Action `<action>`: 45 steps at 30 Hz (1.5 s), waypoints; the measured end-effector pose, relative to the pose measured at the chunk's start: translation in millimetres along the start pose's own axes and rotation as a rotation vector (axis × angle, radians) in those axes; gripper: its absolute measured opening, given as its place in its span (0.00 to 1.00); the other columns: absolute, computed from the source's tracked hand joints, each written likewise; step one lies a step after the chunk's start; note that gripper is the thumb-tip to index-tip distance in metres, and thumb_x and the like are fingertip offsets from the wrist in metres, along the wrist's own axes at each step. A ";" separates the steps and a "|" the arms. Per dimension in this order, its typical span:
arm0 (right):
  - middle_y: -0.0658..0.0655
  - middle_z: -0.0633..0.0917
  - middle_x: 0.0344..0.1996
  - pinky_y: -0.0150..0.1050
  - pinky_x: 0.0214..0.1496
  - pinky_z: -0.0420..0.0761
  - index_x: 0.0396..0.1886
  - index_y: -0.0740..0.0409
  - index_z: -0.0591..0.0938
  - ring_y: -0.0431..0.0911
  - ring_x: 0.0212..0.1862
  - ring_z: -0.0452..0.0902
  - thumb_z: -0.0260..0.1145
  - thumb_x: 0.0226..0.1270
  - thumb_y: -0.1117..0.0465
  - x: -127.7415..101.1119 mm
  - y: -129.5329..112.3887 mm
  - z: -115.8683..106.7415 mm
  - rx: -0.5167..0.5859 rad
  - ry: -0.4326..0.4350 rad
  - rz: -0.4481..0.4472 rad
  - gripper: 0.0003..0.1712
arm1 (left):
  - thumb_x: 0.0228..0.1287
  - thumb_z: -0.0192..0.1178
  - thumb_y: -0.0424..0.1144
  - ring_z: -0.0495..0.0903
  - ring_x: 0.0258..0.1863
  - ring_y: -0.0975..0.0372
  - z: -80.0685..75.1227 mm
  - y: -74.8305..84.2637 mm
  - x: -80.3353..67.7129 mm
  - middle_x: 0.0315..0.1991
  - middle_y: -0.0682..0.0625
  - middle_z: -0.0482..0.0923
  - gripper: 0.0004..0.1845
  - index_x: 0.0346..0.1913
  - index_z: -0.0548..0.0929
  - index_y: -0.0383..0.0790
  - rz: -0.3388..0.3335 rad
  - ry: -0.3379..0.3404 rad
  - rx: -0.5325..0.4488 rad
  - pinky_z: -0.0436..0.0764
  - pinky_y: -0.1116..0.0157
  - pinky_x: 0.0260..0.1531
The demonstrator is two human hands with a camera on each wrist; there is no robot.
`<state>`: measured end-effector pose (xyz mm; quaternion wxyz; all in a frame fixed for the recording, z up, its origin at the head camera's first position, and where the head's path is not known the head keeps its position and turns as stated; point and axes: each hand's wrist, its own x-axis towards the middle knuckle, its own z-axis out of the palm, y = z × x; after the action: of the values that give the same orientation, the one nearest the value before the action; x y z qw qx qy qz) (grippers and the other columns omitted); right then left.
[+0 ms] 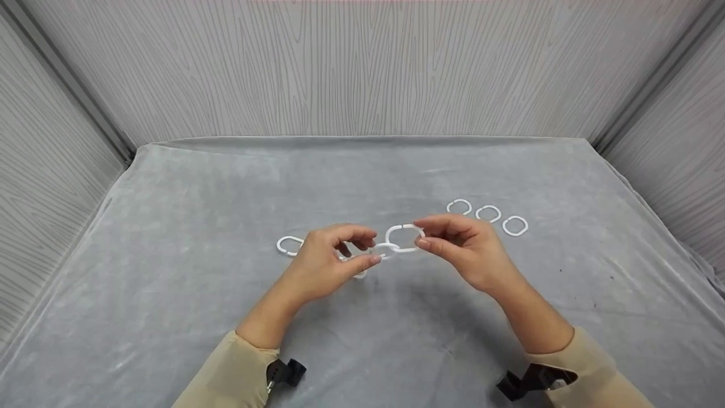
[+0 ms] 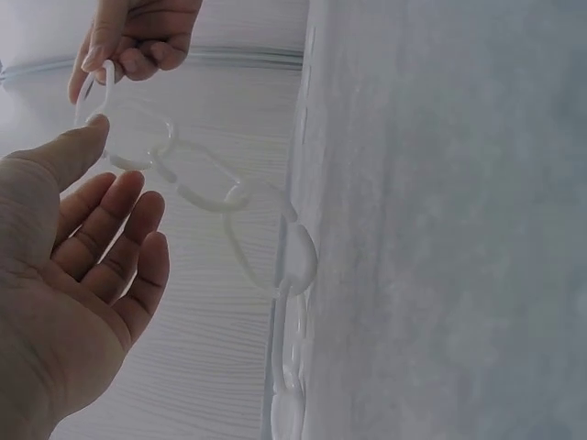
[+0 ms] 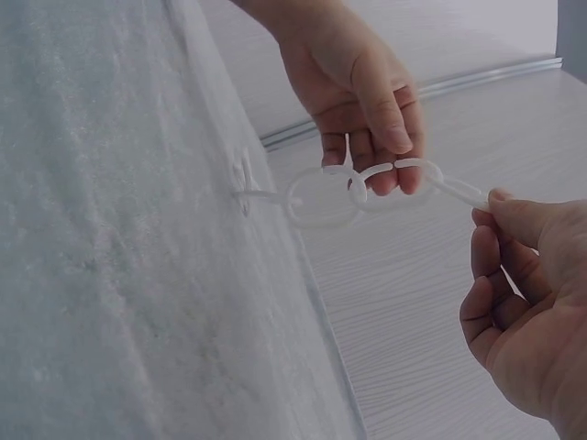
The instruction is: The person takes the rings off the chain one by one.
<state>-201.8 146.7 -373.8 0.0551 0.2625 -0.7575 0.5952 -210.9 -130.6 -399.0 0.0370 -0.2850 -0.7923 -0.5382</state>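
My right hand [image 1: 473, 252] pinches a white oval plastic link [image 1: 405, 250] between thumb and fingertips. That link is hooked through a second white link [image 1: 388, 245], which lies between the parted thumb and fingers of my left hand [image 1: 325, 263]. In the left wrist view, the left fingers are spread apart from the thumb, and the thumb tip overlaps the links; whether it touches cannot be told. From there a chain of joined links [image 2: 202, 202] hangs down to the cloth. Another link [image 1: 290, 237] shows on the cloth left of my left hand, which hides part of the chain.
Three loose white links lie apart on the cloth behind my right hand: a left one [image 1: 469, 207], a middle one [image 1: 487, 206] and a right one [image 1: 515, 234]. Grey cloth [image 1: 226, 187] covers the table. Pale wood-grain panels [image 1: 362, 68] stand behind and at both sides.
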 end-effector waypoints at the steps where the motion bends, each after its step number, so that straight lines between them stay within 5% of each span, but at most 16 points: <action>1: 0.55 0.88 0.35 0.32 0.38 0.84 0.53 0.67 0.89 0.45 0.34 0.83 0.74 0.65 0.77 -0.1 -0.6 -0.2 0.001 0.003 0.001 0.17 | 0.65 0.77 0.39 0.86 0.45 0.62 0.6 -0.8 0.1 0.45 0.50 0.90 0.16 0.54 0.90 0.40 -0.006 -0.003 -0.001 0.84 0.59 0.43; 10: 0.59 0.88 0.36 0.32 0.38 0.84 0.53 0.68 0.88 0.43 0.35 0.84 0.74 0.67 0.75 0.5 -1.4 -1.7 0.022 0.007 -0.019 0.15 | 0.64 0.78 0.38 0.86 0.44 0.65 4.0 -5.0 0.4 0.42 0.57 0.89 0.14 0.51 0.91 0.41 -0.043 0.001 -0.040 0.84 0.60 0.44; 26: 0.57 0.89 0.35 0.32 0.38 0.84 0.52 0.70 0.88 0.43 0.35 0.84 0.73 0.66 0.76 0.4 -1.6 -2.2 0.043 0.016 -0.022 0.15 | 0.66 0.75 0.36 0.86 0.39 0.61 4.3 -3.2 0.1 0.38 0.55 0.90 0.07 0.45 0.92 0.42 -0.090 -0.002 -0.066 0.82 0.63 0.40; 33: 0.62 0.89 0.36 0.33 0.40 0.85 0.53 0.70 0.88 0.50 0.36 0.86 0.75 0.67 0.73 0.4 -0.7 -2.4 0.047 0.009 -0.033 0.15 | 0.66 0.75 0.35 0.86 0.38 0.58 4.9 -4.6 -0.1 0.37 0.57 0.89 0.06 0.44 0.92 0.43 -0.106 -0.009 -0.062 0.83 0.61 0.39; 45: 0.61 0.89 0.36 0.33 0.40 0.85 0.53 0.71 0.88 0.43 0.37 0.85 0.74 0.67 0.73 0.4 0.0 -1.9 0.054 0.013 -0.026 0.15 | 0.66 0.75 0.35 0.85 0.37 0.59 5.3 -5.5 -0.7 0.36 0.57 0.88 0.05 0.43 0.92 0.42 -0.105 -0.011 -0.030 0.84 0.57 0.40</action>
<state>-202.5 148.4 -373.2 0.0607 0.2700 -0.7372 0.6164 -211.8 -127.7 -406.0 0.0001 -0.2462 -0.7982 -0.5498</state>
